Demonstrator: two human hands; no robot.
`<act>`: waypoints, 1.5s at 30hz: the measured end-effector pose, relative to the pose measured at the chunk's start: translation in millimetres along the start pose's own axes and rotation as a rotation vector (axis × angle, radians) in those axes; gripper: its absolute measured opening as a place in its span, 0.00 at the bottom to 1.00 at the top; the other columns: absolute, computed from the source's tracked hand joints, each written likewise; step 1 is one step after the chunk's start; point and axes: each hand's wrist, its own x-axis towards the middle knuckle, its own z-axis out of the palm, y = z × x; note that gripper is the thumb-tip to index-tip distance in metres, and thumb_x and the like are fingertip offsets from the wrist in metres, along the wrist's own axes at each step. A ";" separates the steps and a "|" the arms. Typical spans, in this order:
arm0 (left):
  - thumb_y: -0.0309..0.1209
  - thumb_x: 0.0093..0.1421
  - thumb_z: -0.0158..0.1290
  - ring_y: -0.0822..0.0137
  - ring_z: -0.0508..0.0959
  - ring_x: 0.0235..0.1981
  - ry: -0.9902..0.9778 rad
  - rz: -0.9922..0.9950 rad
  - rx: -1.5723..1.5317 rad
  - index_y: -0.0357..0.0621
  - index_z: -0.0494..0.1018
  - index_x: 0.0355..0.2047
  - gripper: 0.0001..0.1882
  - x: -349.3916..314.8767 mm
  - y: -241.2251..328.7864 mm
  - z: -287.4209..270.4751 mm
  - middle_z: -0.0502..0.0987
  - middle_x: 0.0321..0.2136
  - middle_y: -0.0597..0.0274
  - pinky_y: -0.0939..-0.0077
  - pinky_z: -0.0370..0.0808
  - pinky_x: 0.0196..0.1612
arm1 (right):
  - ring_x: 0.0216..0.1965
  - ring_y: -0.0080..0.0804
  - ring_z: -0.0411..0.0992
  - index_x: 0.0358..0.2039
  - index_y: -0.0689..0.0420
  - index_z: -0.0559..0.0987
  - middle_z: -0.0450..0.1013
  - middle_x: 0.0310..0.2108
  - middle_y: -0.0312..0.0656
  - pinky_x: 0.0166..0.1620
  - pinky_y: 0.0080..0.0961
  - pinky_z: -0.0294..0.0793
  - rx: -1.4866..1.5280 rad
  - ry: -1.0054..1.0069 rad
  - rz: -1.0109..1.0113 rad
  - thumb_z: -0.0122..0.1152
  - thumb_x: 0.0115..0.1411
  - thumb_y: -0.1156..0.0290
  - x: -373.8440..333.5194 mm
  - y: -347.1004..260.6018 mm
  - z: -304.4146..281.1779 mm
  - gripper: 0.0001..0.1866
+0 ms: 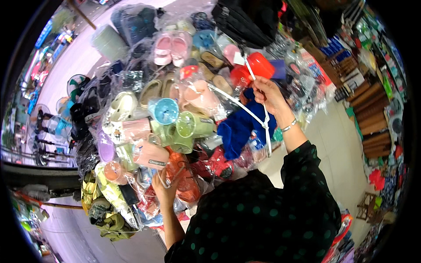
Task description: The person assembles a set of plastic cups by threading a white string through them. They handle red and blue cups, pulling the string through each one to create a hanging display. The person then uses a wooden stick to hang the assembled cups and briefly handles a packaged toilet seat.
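My right hand (268, 94) pinches a white cord (249, 69), knotted lower down, beside two red plastic mugs (259, 65) and above a blue cloth item (239, 131). My left hand (164, 188) is closed at the near edge of the pile, just below a pink plastic mug (150, 154). A thin pale loop shows at its fingers, but what it grips is unclear. Next to it lie orange-red shoes (186, 175) in clear plastic. Green mugs (193, 125) and a blue cup (165, 111) lie farther in.
Bagged pink sandals (171, 49), cream clogs (123, 106) and a black bag (243, 24) crowd the pile's far side. Shelves of goods (370, 114) line the right, beyond a strip of tiled floor (333, 144). A street with parked vehicles (48, 127) shows at left.
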 end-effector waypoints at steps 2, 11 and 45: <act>0.34 0.34 0.64 0.48 0.63 0.50 -0.103 -0.068 0.049 0.38 0.66 0.45 0.35 -10.8 -4.9 -9.5 0.66 0.46 0.47 0.57 0.59 0.54 | 0.15 0.15 0.55 0.44 0.60 0.70 0.63 0.22 0.32 0.18 0.11 0.53 0.070 -0.053 -0.037 0.48 0.59 0.71 -19.4 -0.3 -9.7 0.13; 0.18 0.50 0.46 0.57 0.70 0.42 0.345 -0.248 -0.119 0.36 0.70 0.42 0.17 -1.7 92.4 -62.3 0.71 0.40 0.51 0.66 0.65 0.46 | 0.15 0.15 0.55 0.43 0.61 0.69 0.66 0.21 0.34 0.16 0.13 0.52 0.275 -0.152 0.024 0.45 0.61 0.70 -88.5 7.2 -50.4 0.12; 0.32 0.54 0.48 0.48 0.73 0.39 -0.732 0.182 -0.295 0.39 0.68 0.44 0.17 0.4 321.3 196.1 0.72 0.36 0.44 0.63 0.69 0.41 | 0.15 0.13 0.48 0.26 0.55 0.69 0.54 0.15 0.26 0.18 0.14 0.46 0.128 0.464 -0.501 0.46 0.62 0.57 -130.6 -137.2 -303.6 0.15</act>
